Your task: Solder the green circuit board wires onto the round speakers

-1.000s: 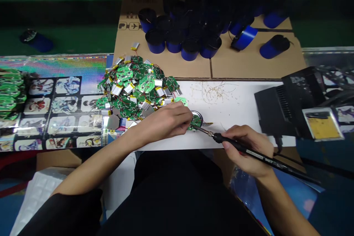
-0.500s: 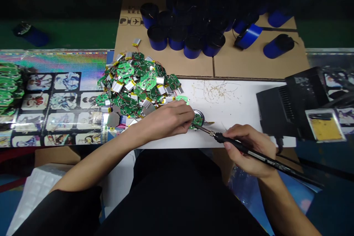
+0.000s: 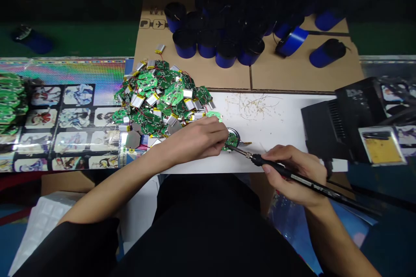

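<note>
My right hand [image 3: 295, 173] is closed around the black handle of a soldering iron [image 3: 276, 167]. The iron's tip reaches a small green circuit board [image 3: 232, 140] lying with a round, pale-rimmed part on the white work surface [image 3: 260, 125]. Beside that board, at its left edge, my left hand [image 3: 204, 138] is closed in a pinch; what its fingertips hold is hidden behind the hand. Just beyond my left wrist lies a heap of green circuit boards [image 3: 172, 95] with silver battery cells and red wires attached.
Many blue cylinders with black tops [image 3: 226, 53] stand on cardboard [image 3: 282, 73] at the back. To the right sits a black soldering station [image 3: 328, 125] with a yellow sponge tray [image 3: 383, 147]. Wire scraps [image 3: 256, 106] lie on the white surface. More boards [image 3: 11, 104] are stacked far left.
Almost nothing differs. The right hand and the iron's handle have shifted very slightly, while the tip stays at the board. The left hand keeps its place.
</note>
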A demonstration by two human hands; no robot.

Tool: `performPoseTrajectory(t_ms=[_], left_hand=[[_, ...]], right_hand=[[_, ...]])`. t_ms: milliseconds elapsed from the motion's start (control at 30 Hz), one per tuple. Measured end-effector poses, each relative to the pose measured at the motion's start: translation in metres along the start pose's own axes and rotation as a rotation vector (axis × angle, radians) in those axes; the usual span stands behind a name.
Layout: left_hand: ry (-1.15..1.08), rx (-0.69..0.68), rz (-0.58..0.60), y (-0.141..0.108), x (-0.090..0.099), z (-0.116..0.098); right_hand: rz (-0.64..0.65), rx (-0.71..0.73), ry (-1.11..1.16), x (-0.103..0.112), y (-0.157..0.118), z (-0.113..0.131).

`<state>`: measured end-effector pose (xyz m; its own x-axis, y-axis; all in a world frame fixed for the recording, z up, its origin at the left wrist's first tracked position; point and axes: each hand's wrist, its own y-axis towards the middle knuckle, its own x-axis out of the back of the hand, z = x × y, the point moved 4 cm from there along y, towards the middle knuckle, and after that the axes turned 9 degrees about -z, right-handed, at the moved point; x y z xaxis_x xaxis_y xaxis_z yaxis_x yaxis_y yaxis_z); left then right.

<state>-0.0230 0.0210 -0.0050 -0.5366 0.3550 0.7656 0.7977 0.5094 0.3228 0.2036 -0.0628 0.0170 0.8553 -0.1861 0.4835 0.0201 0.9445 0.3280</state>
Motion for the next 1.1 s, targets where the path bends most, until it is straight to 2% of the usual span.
performPoseTrajectory(t_ms=[233,400,533,667,800,933,1100], left_hand=[[0.006,0.002,0.012,0.000,-0.001,0.001],[0.010,0.009,0.019,-0.001,-0.001,0.002],[-0.007,0.023,0.020,0.000,0.001,0.001],[-0.006,0.016,0.030,0.002,0.004,-0.001],[-0.027,0.018,0.027,0.003,0.006,-0.002],[-0.057,0.020,0.006,0.002,0.007,-0.002],[-0.002,-0.007,-0.018,-0.003,0.004,-0.001]], right_hand=[[-0.029,0.055,0.062,0.003,-0.004,-0.001],[-0.199,0.038,0.070,0.021,-0.015,-0.014],[-0.401,-0.008,0.030,0.033,-0.024,-0.026],[-0.564,-0.132,-0.013,0.033,-0.032,-0.040],[-0.577,-0.283,0.015,0.024,-0.044,-0.060],[-0.577,-0.294,0.028,0.016,-0.056,-0.073],[-0.583,-0.288,0.008,0.010,-0.060,-0.077]])
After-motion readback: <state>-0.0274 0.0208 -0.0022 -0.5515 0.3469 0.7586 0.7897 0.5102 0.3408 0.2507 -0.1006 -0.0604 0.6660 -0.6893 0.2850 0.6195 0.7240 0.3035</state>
